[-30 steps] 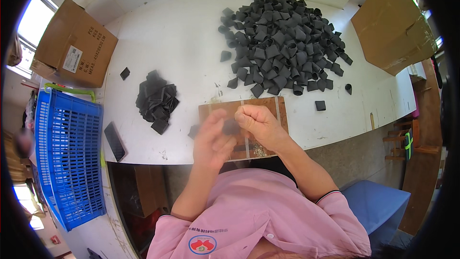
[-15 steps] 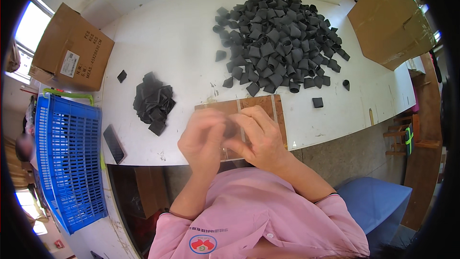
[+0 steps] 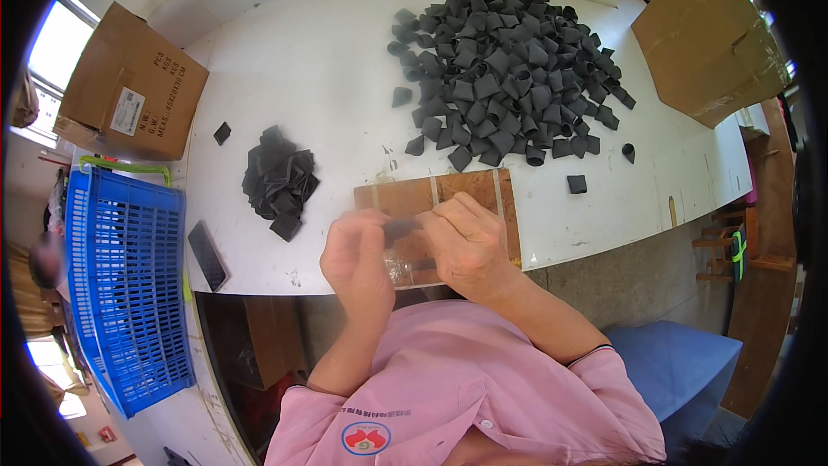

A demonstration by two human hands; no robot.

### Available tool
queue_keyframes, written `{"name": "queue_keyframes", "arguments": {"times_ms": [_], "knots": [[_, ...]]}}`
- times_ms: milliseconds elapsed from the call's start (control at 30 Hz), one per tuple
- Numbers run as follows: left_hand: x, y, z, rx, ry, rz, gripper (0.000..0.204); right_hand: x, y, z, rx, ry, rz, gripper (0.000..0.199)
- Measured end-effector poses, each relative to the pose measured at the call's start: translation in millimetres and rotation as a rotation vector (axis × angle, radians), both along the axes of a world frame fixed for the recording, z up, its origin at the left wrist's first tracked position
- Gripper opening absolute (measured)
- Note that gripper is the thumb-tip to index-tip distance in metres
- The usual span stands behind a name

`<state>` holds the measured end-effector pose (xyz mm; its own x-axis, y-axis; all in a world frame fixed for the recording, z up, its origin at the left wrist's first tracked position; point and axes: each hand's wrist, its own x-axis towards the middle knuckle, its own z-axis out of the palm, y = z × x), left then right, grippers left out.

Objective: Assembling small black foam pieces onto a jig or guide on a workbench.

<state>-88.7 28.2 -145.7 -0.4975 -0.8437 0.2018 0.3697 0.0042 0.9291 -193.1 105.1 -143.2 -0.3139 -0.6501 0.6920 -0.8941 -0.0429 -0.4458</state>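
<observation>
Between my two hands, over a brown wooden board (image 3: 483, 194), is a small dark fabric-like piece (image 3: 399, 229), blurred by motion. My left hand (image 3: 354, 250) pinches its left end, and my right hand (image 3: 466, 237) grips its right end with curled fingers. Beyond the board lies a large heap of short black sleeve-like pieces (image 3: 496, 69), many showing round open mouths. To the left is a smaller heap of flat black pieces (image 3: 279, 181).
A dark phone (image 3: 206, 255) lies near the table's left edge, by a blue plastic basket (image 3: 129, 293). Cardboard boxes stand at the far left (image 3: 129, 86) and far right (image 3: 711, 39). One flat piece (image 3: 222, 133) and a few sleeve pieces (image 3: 576, 184) lie apart. A blue-covered seat (image 3: 673, 362) stands at right.
My hands have moved slightly apart, and the dark piece now stretches sideways between them. Both hands still hold it over the board.
</observation>
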Motion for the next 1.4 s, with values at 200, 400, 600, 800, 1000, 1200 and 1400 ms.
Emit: {"name": "queue_keyframes", "arguments": {"times_ms": [200,400,600,800,1000,1200,1400], "knots": [[-3,-3,2,0.027,-0.012,0.027,0.011,-2,-1,10,0.022,-0.057,0.017,0.013],[-2,-3,-4,0.012,-0.016,0.027,0.011,-3,-3,2,0.0,0.044,0.01,0.014],[1,-16,-4,-0.106,-0.117,-0.216,0.035,-3,-3,2,0.029,0.062,-0.025,0.012],[18,-43,-59,-0.055,-0.367,-0.009,0.025,-47,-3,39,0.132,-1.234,0.237,0.017],[16,-41,-97,-0.679,-0.987,0.034,0.026,-14,21,-29,0.233,-1.174,0.052,0.022],[19,-42,-104,-1.005,-1.126,-0.125,0.02,8,35,-57,0.503,-1.122,0.103,0.02],[15,-39,-99,-1.13,-1.191,-0.258,0.019,15,28,-53,0.51,-0.909,0.145,0.018]]}}
